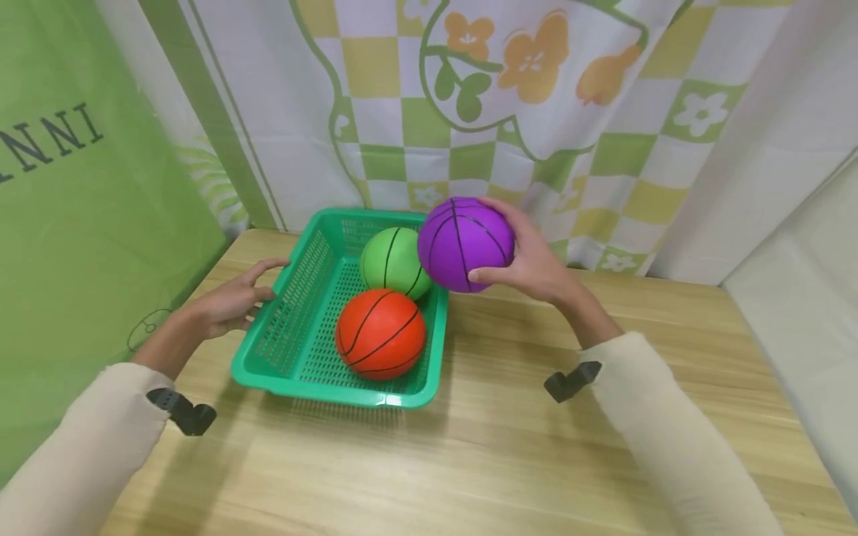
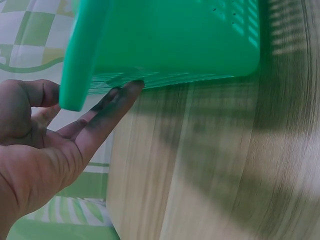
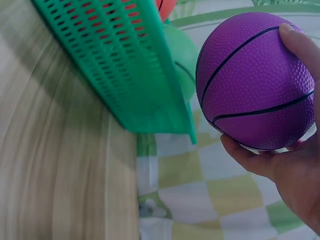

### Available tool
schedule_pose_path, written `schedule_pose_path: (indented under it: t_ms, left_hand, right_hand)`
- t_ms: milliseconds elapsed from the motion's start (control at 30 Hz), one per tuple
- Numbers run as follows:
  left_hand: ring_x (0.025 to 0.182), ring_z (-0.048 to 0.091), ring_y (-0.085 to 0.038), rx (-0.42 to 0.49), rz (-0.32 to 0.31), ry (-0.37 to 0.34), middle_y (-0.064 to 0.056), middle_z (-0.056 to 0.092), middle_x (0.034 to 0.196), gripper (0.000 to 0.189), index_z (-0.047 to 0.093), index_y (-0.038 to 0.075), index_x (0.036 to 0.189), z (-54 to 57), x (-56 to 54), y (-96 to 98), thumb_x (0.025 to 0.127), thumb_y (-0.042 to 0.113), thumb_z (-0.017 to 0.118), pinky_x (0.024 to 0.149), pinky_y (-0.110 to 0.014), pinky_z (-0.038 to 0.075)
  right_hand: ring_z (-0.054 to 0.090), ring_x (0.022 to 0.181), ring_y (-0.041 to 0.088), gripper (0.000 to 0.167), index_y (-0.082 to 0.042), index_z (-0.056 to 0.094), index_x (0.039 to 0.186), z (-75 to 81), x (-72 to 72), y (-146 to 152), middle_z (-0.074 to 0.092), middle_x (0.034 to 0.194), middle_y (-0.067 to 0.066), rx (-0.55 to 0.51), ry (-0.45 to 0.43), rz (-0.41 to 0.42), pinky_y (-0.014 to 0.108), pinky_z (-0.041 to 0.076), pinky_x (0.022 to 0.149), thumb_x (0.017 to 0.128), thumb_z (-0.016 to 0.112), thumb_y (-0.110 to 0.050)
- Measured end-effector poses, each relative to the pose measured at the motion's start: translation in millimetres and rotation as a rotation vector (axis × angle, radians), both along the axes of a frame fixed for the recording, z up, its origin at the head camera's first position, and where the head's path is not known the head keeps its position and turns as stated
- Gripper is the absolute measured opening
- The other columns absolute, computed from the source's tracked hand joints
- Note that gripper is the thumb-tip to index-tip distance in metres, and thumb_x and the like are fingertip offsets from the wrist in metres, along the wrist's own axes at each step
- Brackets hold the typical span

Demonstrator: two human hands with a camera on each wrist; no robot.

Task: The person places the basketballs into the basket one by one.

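In the head view, a green plastic basket [image 1: 409, 400] with slotted walls stands on the wooden table. Inside it, an orange-red ball [image 1: 380, 335] lies near the front and a green ball [image 1: 395, 262] behind, both marked with black basketball lines. My right hand [image 1: 529, 260] holds a purple ball [image 1: 462, 242] above the basket's right back rim, thumb on the near side. My left hand [image 1: 231, 301] holds the basket's left rim. The left wrist view shows the rim [image 2: 80, 55] between its digits, with longer fingers [image 2: 112, 110] reaching underneath along the outer wall.
A patterned curtain [image 1: 415, 89] hangs along the table's back edge. Green fabric [image 1: 87, 223] covers the left side, and a pale surface [image 1: 804, 298] rises at the right. The wooden table [image 1: 536, 447] extends in front and to the right of the basket.
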State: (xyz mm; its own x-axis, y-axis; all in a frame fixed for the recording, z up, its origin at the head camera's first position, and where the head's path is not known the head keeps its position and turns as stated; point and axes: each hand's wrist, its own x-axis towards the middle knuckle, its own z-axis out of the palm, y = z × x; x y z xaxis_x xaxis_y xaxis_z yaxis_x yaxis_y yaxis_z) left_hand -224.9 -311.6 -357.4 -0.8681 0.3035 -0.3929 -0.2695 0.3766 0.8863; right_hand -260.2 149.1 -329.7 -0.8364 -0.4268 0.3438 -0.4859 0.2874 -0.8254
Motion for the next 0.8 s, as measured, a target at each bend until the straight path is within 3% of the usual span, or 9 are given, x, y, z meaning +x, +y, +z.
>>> schedule_pose_path:
  t_ms: [333, 467, 800]
  left_hand:
    - [0.077, 0.063, -0.022, 0.006, -0.013, -0.008, -0.017, 0.059, 0.095, 0.071, -0.001, 0.027, 0.162, 1.4, 1.6, 0.9, 0.104, 0.005, 0.035, 0.065, -0.038, 0.056]
    - [0.078, 0.063, -0.022, 0.032, -0.027, -0.007, -0.017, 0.058, 0.098, 0.069, -0.002, 0.027, 0.161, -1.9, 1.6, 0.0, 0.106, 0.006, 0.034, 0.068, -0.04, 0.056]
    - [0.068, 0.059, -0.018, 0.04, -0.015, -0.005, -0.012, 0.056, 0.088, 0.067, 0.001, 0.028, 0.161, -1.2, 0.4, -1.3, 0.106, 0.006, 0.032, 0.063, -0.036, 0.055]
  right_hand:
    - [0.052, 0.122, 0.033, 0.099, -0.025, 0.035, 0.155, 14.0, -0.9, -35, 0.037, 0.149, 0.011, 0.028, 0.03, 0.07, 0.05, 0.053, 0.091, 0.072, 0.089, -0.023]
    - [0.052, 0.122, 0.03, 0.097, -0.026, 0.036, 0.154, 16.2, -3.2, -55, 0.037, 0.149, 0.008, 0.031, 0.046, 0.106, 0.046, 0.054, 0.089, 0.072, 0.089, -0.025]
    - [0.049, 0.123, 0.028, 0.097, -0.027, 0.036, 0.154, 17.3, -9.3, -112, 0.035, 0.148, 0.011, 0.064, 0.036, 0.184, 0.043, 0.054, 0.088, 0.073, 0.089, -0.03]
